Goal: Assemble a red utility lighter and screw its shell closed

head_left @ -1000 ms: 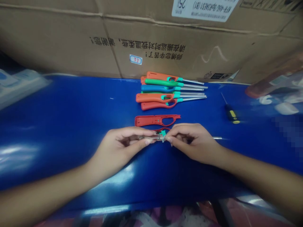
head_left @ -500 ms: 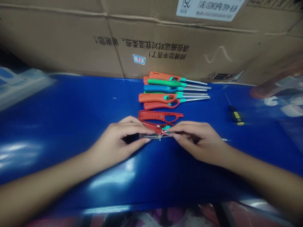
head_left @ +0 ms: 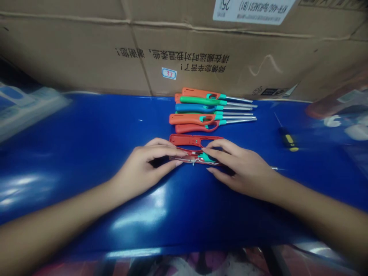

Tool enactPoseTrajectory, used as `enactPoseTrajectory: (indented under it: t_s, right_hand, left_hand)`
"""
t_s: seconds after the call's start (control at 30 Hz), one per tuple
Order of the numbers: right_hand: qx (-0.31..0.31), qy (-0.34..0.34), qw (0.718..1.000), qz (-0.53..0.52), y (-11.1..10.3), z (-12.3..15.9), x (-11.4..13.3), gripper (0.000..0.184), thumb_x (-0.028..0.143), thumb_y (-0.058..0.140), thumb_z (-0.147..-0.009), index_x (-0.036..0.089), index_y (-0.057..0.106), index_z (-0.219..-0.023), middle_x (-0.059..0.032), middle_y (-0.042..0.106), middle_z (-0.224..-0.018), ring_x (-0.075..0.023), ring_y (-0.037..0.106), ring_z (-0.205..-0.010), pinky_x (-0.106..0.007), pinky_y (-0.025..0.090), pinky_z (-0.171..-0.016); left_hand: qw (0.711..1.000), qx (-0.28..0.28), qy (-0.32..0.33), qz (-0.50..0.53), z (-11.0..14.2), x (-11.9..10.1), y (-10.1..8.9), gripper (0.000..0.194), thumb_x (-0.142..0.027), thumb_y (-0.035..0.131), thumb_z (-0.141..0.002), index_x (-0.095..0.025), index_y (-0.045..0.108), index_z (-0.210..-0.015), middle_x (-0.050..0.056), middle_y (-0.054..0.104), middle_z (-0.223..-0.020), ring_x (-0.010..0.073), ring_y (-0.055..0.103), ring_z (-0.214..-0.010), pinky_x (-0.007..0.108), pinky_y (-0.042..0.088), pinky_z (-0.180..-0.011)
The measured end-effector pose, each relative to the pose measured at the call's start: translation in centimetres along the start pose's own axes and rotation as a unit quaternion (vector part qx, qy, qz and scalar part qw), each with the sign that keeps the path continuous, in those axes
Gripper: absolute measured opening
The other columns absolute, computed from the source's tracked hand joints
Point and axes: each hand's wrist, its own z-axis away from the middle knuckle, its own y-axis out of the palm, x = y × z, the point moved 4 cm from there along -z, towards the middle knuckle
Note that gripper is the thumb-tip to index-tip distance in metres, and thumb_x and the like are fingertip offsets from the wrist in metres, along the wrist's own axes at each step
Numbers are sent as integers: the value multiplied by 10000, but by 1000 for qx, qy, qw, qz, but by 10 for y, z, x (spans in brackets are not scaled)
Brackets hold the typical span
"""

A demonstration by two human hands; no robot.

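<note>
Inside the near red lighter casing half (head_left: 217, 163) I see a green trigger piece (head_left: 207, 158), thin pale wires and a clear fuel tank (head_left: 188, 158). My left hand (head_left: 152, 161) pinches the tank at the casing's left end, thumb on the near side and fingers on the far side. Fingertips of my right hand (head_left: 238, 163) rest at the trigger piece, and its thumb lies along the casing's near edge, so this hand straddles the right end. Just behind lies the other red casing half (head_left: 184, 139), partly covered by my right fingers.
Several assembled long-nosed lighters (head_left: 198, 119) lie stacked behind the casing. A large cardboard box (head_left: 94, 57) stands along the back. To the right are a black-and-yellow screwdriver (head_left: 288, 140) and blurred white items (head_left: 332, 121); a pale plastic container (head_left: 31, 107) is at left.
The clear tank has moved from in front of the casing to over it. My right hand has let go of the wires, and its fingers have spread around the casing's right end.
</note>
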Motion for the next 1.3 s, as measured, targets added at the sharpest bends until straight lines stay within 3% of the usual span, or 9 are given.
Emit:
enactPoseTrajectory:
  t_s: [0.33, 0.87, 1.07, 1.3]
  right_hand:
    - [18, -30, 999, 34, 0, -1, 3, 365, 289, 473, -1005, 186, 580, -1338, -100, 618, -1365, -228, 657, -1132, -356, 592, -854]
    - [6, -29, 999, -29, -2, -1, 0, 274, 263, 459, -1034, 240, 626, -1250, -58, 664, -1280, -187, 640, -1139, -324, 558, -903]
    - [-2, -14, 995, -96, -6, -1, -1, 263, 255, 505, -1008, 235, 649, -1227, -71, 677, -1244, -184, 654, -1098, -335, 563, -941]
    - [1, -47, 998, -46, -5, 0, -1, 276, 236, 475, -1030, 217, 650, -1243, -51, 726, -1192, -184, 661, -1106, -342, 547, -959]
  left_hand:
    - [997, 22, 23, -65, 1, 3, 3, 265, -237, 632, -957, -277, 749, -1191, 26, 775, -1135, 208, 651, -1067, 360, 559, -953]
    - [981, 70, 80, -163, 4, -9, 2, 270, -217, 571, -972, -237, 715, -1200, 71, 719, -1088, 202, 650, -988, 347, 516, -885]
    - [979, 57, 102, -166, 6, -14, 1, 280, -175, 552, -969, -203, 658, -1225, 98, 677, -1204, 233, 600, -1152, 383, 501, -994]
    - [958, 134, 123, -221, 9, -11, 10, 444, -203, 525, -990, -275, 557, -1427, 79, 582, -1451, 261, 522, -1347, 479, 362, -1180]
